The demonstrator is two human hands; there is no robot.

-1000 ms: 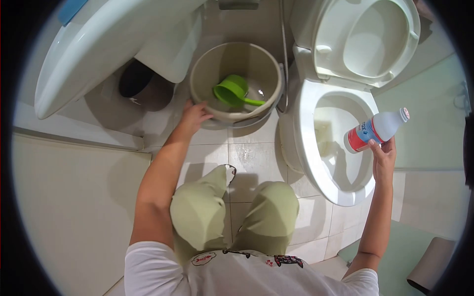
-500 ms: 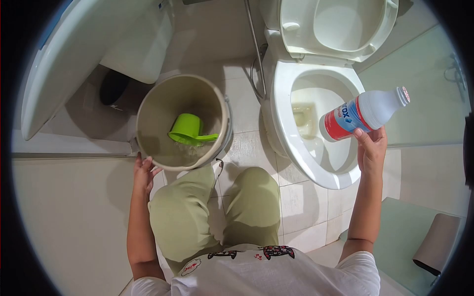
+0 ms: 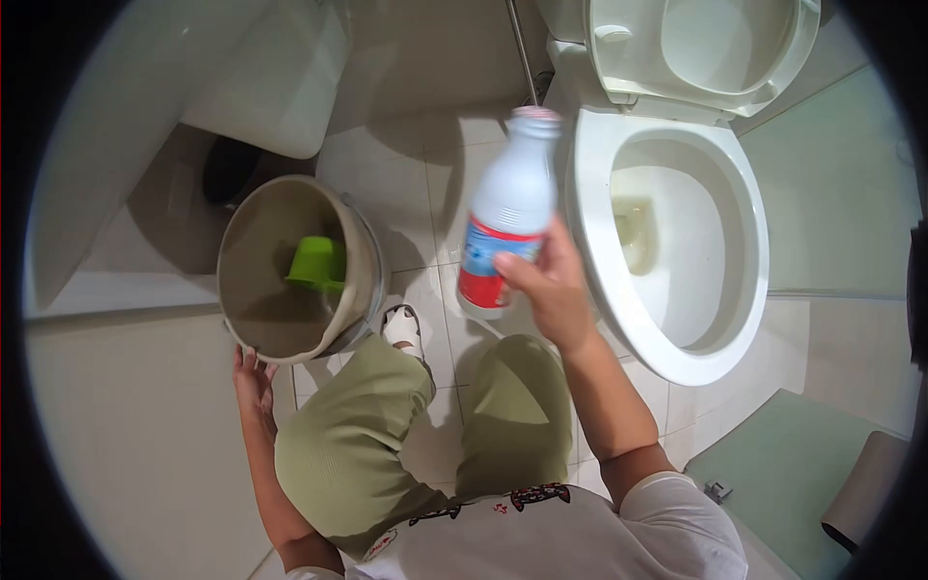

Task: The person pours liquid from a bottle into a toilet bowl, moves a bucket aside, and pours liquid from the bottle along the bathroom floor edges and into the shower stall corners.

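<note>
My right hand (image 3: 555, 290) is wrapped around a white bleach bottle (image 3: 512, 198) with a red and blue label, held upright with a slight lean in front of my knees. The bottle is slightly blurred and its cap end points away from me. My left hand (image 3: 254, 382) grips the near rim of a beige bucket (image 3: 360, 280), which tilts toward the left. Inside the bucket lies a green dipper (image 3: 317, 263), its handle partly in shadow. To the right of the bottle stands the toilet bowl (image 3: 667, 353), with yellowish water at its bottom.
The raised toilet seat and lid (image 3: 706, 58) lean back against the tank. A sink (image 3: 280, 87) overhangs at upper left, with a dark bin (image 3: 230, 169) below it. Glass panels (image 3: 822, 184) stand at the right. A sandal (image 3: 401, 329) is beside the bucket.
My right hand has carried the bleach bottle left, from over the toilet bowl to between bowl and bucket. The bucket has tipped further left and the dipper has shifted inside it.
</note>
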